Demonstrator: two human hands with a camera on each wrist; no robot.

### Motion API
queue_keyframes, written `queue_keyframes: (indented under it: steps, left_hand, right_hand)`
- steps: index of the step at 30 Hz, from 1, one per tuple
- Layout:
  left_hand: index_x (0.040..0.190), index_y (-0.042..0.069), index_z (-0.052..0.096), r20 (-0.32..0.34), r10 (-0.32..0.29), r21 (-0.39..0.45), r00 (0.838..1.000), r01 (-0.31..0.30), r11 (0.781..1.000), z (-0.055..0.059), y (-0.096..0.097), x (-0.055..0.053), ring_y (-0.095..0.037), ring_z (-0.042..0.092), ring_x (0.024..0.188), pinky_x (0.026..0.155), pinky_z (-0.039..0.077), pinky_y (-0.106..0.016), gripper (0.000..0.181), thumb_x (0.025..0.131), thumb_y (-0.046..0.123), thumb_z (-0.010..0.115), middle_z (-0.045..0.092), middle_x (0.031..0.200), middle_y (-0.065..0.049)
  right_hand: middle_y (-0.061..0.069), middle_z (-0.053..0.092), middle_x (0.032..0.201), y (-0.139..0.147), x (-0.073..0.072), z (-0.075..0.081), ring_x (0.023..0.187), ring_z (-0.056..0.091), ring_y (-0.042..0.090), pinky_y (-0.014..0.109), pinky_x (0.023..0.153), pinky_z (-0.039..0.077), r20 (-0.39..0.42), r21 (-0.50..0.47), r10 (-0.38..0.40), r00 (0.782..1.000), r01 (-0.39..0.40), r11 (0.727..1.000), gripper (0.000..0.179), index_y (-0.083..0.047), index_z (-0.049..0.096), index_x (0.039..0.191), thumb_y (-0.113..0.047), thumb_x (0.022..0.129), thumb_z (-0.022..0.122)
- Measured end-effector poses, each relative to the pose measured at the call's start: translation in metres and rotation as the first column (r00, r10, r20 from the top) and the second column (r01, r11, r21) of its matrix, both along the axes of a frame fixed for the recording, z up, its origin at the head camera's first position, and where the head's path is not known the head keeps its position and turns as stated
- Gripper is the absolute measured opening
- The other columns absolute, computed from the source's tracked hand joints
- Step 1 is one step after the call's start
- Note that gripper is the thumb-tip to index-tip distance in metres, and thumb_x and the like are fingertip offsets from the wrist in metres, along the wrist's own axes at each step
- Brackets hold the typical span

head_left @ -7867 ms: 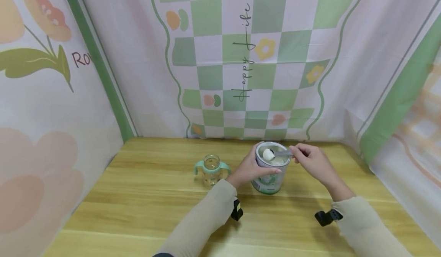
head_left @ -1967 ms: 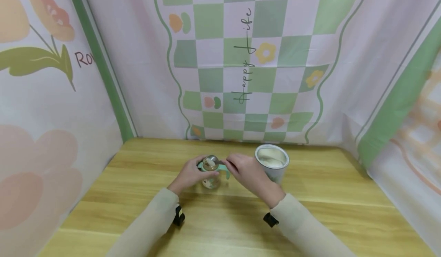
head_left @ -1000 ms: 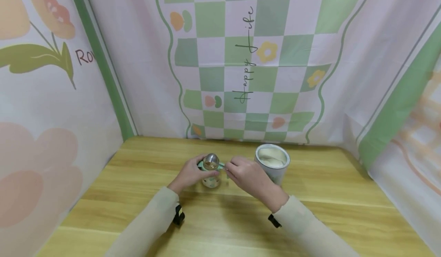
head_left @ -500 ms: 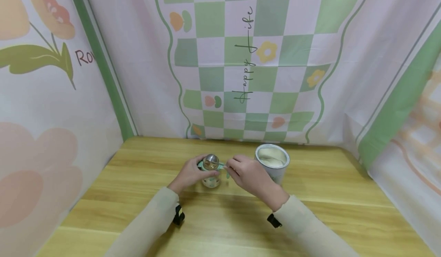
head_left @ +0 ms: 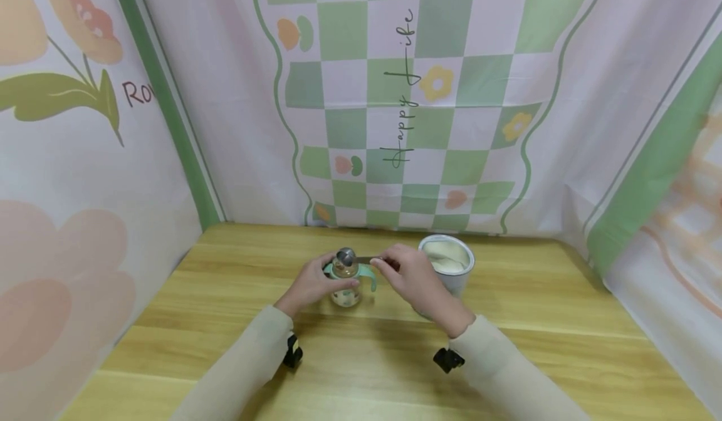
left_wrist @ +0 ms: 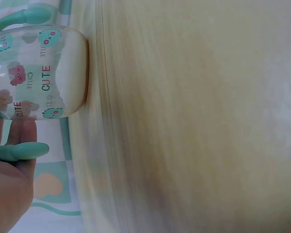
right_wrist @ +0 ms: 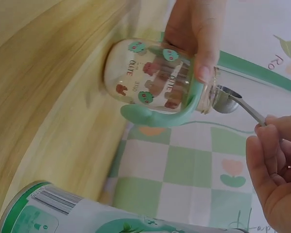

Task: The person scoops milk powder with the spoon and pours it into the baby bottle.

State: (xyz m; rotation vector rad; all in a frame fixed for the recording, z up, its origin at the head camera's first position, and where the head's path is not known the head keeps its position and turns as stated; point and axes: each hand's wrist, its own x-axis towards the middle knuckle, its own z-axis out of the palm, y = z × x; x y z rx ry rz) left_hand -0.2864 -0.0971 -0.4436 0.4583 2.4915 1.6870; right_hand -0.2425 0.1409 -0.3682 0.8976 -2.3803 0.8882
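My left hand [head_left: 313,283] grips a clear baby bottle [right_wrist: 150,77] with mint-green handles, standing upright on the table. Pale powder [left_wrist: 71,75] lies in its bottom, seen in the left wrist view. Its mouth is uncapped. In the right wrist view, my right hand [right_wrist: 276,165] pinches the handle of a metal measuring spoon [right_wrist: 227,103], whose bowl is right at the bottle's mouth. Grey metal shows inside the bowl, with no heap of powder. Behind my right hand in the head view stands an open can [head_left: 454,281] holding cream-coloured powder [head_left: 445,259].
The wooden table [head_left: 361,358] ends at the back against a hanging cloth [head_left: 389,126] with green and white checks. More printed cloth [head_left: 84,208] hangs on the left, and another [head_left: 671,158] on the right.
My left hand moved from the can to the bottle. My right hand carried a spoonful of powder from the can, turned the spoon over at the bottle's mouth, and has just turned it back and lifted it slightly.
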Motion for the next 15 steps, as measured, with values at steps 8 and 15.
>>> queue_keyframes:
  steps: [8,15]
  left_hand:
    - [0.149,0.016,0.049,-0.014,0.003,-0.018,1.000,-0.004,1.000,0.0000,-0.0004,-0.0001,-0.023,0.058,0.118,0.105,0.041,-0.052,0.090,0.075,0.052,0.086,0.064,0.126,-0.002]
    - [0.147,0.017,0.050,-0.009,-0.005,-0.011,1.000,0.005,1.000,0.0004,-0.0003,-0.0004,-0.022,0.059,0.116,0.104,0.042,-0.050,0.090,0.074,0.053,0.087,0.065,0.124,0.000]
  right_hand:
    - [-0.007,0.064,0.072,0.0044,-0.0035,0.0048,0.057,0.054,0.007,0.025,0.050,0.046,0.156,-0.116,-0.019,0.988,0.038,0.993,0.008,-0.009,0.075,0.094,-0.016,0.095,0.072]
    - [-0.003,0.068,0.072,0.0099,-0.0018,0.0098,0.060,0.060,0.011,0.027,0.051,0.047,0.256,-0.198,-0.013,0.966,0.066,0.978,0.009,-0.014,0.074,0.092,-0.022,0.094,0.073]
